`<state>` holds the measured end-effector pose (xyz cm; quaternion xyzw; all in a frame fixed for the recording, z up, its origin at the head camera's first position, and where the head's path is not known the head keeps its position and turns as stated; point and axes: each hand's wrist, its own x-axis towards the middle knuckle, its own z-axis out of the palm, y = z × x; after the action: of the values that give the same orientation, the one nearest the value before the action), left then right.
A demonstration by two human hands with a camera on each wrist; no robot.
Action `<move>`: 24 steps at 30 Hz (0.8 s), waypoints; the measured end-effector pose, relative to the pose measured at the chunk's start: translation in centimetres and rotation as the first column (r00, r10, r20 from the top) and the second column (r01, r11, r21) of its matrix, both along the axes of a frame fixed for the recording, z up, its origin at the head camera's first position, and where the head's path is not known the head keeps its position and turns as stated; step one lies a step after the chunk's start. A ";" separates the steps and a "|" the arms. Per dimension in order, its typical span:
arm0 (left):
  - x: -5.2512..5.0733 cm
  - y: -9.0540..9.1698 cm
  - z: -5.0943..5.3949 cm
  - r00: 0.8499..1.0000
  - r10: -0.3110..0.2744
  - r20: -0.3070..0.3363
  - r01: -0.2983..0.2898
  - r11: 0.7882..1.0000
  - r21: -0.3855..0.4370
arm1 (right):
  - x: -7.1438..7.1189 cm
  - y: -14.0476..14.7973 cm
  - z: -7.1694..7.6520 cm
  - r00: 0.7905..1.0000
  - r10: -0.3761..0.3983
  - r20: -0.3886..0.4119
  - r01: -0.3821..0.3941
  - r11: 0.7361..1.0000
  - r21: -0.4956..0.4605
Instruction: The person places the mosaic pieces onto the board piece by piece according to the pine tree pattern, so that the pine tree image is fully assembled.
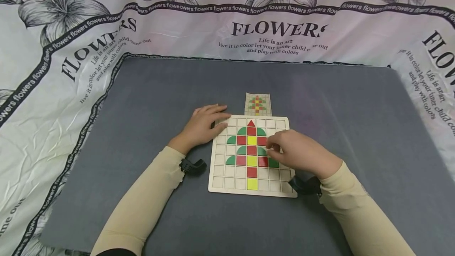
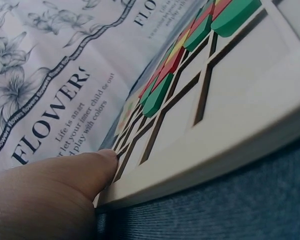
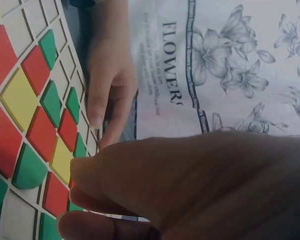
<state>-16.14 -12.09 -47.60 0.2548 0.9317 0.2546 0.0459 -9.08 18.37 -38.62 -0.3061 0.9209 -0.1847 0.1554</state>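
A square wooden grid board [image 1: 221,183] holds flat red, yellow and green pieces laid in a tree shape, with a red triangle [image 1: 251,123] on top. My left hand [image 1: 202,125] rests at the board's upper left edge; its thumb [image 2: 102,167] touches the rim. My right hand [image 1: 302,151] is over the right side of the tree, fingers bent. Its fingertips are beside a round-cornered green piece [image 3: 47,227] next to a red square [image 3: 55,195]. The fingers cover part of this area, and a firm pinch does not show.
A small pattern card [image 1: 257,104] with a similar tree lies behind the board, against its far edge. Both rest on a dark grey table [image 1: 170,90]. A white cloth [image 1: 199,31] printed with flowers and lettering surrounds the tabletop. Each wrist wears a black band.
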 end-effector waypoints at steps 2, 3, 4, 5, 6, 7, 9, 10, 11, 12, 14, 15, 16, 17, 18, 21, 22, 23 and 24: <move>0.0 0.0 -0.1 1.000 -0.005 0.001 0.005 1.000 0.003 | 0.1 0.1 0.0 1.000 -0.013 0.013 0.013 1.000 0.001; 0.1 0.0 -0.2 1.000 -0.008 0.002 0.008 1.000 0.001 | 0.2 0.2 -0.1 1.000 -0.017 0.017 0.017 1.000 0.001; 0.1 0.0 -0.3 1.000 -0.011 0.004 0.011 1.000 0.000 | 0.2 0.2 -0.1 0.999 -0.020 0.025 0.020 1.000 0.002; 0.1 -0.1 -0.3 1.000 -0.013 0.004 0.013 1.000 -0.001 | 0.2 0.2 -0.1 0.999 -0.021 0.033 0.021 1.000 0.003; 0.2 -0.3 -0.4 1.000 -0.014 0.002 0.014 1.000 -0.003 | 0.2 0.2 -0.1 0.999 -0.021 0.036 0.020 1.000 0.002; 0.2 -0.4 -0.4 1.000 -0.013 -0.001 0.013 1.000 -0.004 | 0.2 0.1 -0.1 0.999 -0.020 0.037 0.020 1.000 0.000; 0.4 -0.8 -0.3 1.000 -0.002 -0.011 0.001 1.000 -0.004 | 0.1 0.0 0.0 0.999 -0.020 0.035 0.020 1.000 -0.003; 0.5 -1.0 -0.2 1.000 0.004 -0.015 -0.004 1.000 0.000 | 0.0 -0.1 0.1 0.999 -0.022 0.034 0.022 1.000 -0.002; 0.6 -1.2 -0.2 1.000 0.008 -0.018 -0.008 1.000 0.003 | 0.0 -0.2 0.2 0.999 -0.025 0.032 0.025 1.000 -0.002; 0.6 -1.3 -0.1 1.000 0.011 -0.018 -0.011 1.000 0.005 | 0.0 -0.3 0.4 0.999 -0.028 0.028 0.028 1.000 -0.001; 0.8 -1.6 0.0 1.000 0.013 -0.017 -0.013 1.000 0.005 | -0.1 -0.4 0.6 0.999 -0.037 0.029 0.036 0.999 0.004; 0.8 -1.7 0.0 1.000 0.012 -0.014 -0.012 1.000 0.006 | -0.1 -0.4 0.7 0.999 -0.042 0.029 0.041 0.999 0.006; 0.8 -1.7 0.0 1.000 0.012 -0.012 -0.011 1.000 0.007 | -0.1 -0.4 0.8 0.999 -0.045 0.025 0.045 0.999 0.008; 0.9 -1.7 0.0 1.000 0.012 -0.012 -0.012 1.000 0.007 | -0.2 -0.4 0.8 0.999 -0.048 0.020 0.048 0.999 0.005; 0.9 -1.8 0.0 1.000 0.013 -0.014 -0.013 1.000 0.008 | -0.2 -0.3 0.9 0.999 -0.050 0.014 0.050 0.999 0.003; 0.9 -1.7 -0.3 1.000 0.015 -0.016 -0.014 1.000 0.015 | -0.3 -0.1 0.9 0.998 -0.056 -0.005 0.056 0.998 -0.006; 0.8 -1.7 -0.3 1.000 0.013 -0.014 -0.013 1.000 0.016 | -0.3 -0.1 0.9 0.998 -0.057 -0.009 0.057 0.998 -0.009; 0.8 -1.6 -0.5 1.000 0.011 -0.010 -0.011 1.000 0.015 | -0.4 0.0 0.8 0.998 -0.060 -0.011 0.060 0.998 -0.010; 0.8 -1.6 -0.6 1.000 0.009 -0.004 -0.009 1.000 0.016 | -0.4 0.1 0.7 0.998 -0.064 -0.013 0.063 0.998 -0.009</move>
<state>-15.35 -13.66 -48.18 0.2517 0.9309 0.2617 0.0410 -9.47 18.51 -37.89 -0.2786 0.9304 -0.1916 0.1419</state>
